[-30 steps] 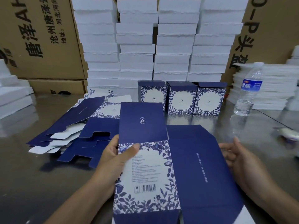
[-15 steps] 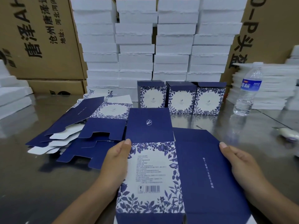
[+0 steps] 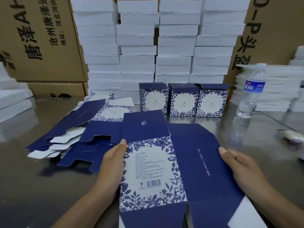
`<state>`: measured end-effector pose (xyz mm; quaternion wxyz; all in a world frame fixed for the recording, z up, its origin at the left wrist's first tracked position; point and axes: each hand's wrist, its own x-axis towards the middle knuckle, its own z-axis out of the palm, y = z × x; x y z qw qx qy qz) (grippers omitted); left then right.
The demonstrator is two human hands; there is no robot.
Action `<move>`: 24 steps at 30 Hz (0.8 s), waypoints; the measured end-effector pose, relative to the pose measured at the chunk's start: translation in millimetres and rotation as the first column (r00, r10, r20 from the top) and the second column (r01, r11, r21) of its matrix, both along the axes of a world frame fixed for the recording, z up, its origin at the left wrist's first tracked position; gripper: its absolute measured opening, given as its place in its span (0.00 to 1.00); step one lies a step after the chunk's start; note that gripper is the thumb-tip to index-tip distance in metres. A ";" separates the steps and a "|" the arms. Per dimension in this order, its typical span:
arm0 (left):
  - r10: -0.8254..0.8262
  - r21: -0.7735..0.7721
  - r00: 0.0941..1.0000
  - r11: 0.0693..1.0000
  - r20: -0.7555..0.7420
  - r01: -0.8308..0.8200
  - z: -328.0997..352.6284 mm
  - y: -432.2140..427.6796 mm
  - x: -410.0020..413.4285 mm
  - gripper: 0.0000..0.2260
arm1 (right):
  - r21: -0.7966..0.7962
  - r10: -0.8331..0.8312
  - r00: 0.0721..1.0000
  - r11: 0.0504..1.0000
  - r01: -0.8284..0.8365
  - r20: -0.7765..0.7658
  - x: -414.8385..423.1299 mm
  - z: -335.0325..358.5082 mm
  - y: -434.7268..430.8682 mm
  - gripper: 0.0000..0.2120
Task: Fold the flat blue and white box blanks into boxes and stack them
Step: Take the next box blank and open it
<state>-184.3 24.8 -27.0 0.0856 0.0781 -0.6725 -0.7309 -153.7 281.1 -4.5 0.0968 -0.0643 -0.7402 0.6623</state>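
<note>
Both hands hold one flat blue and white cardboard box blank (image 3: 164, 170) low over the shiny grey metal worktop (image 3: 24, 178), nearest the camera. The left hand (image 3: 111, 163) pinches its left edge, thumb on the printed panel. The right hand (image 3: 238, 165) pinches the dark blue right flap, thumb on top, fingers curled at the edge. Just to the left sprawls a loose pile of flat blue blanks (image 3: 74, 137). Beyond stand three folded blue and white boxes (image 3: 182, 101) in a row, in front of stacks of white foam trays (image 3: 136, 46). A clear plastic water bottle (image 3: 251, 91) stands at the right, and brown cardboard cartons (image 3: 41, 38) at back left.
</note>
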 end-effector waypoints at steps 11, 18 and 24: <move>0.032 -0.243 0.991 0.968 -0.128 -0.063 -7.2 -4.5 -4.4 0.13 | -0.060 0.027 0.999 0.998 -0.028 -0.021 -6.9 -13.9 7.5 0.16; 0.073 -0.147 0.992 0.985 -0.103 -0.088 -11.8 -4.4 -6.2 0.19 | -0.009 0.069 0.997 0.998 -0.069 -0.026 -8.9 -14.3 12.5 0.18; -0.050 -0.063 0.997 0.997 -0.051 0.046 -4.0 0.8 -1.3 0.19 | -0.030 0.015 0.999 0.999 -0.016 -0.047 -10.5 -15.6 13.7 0.18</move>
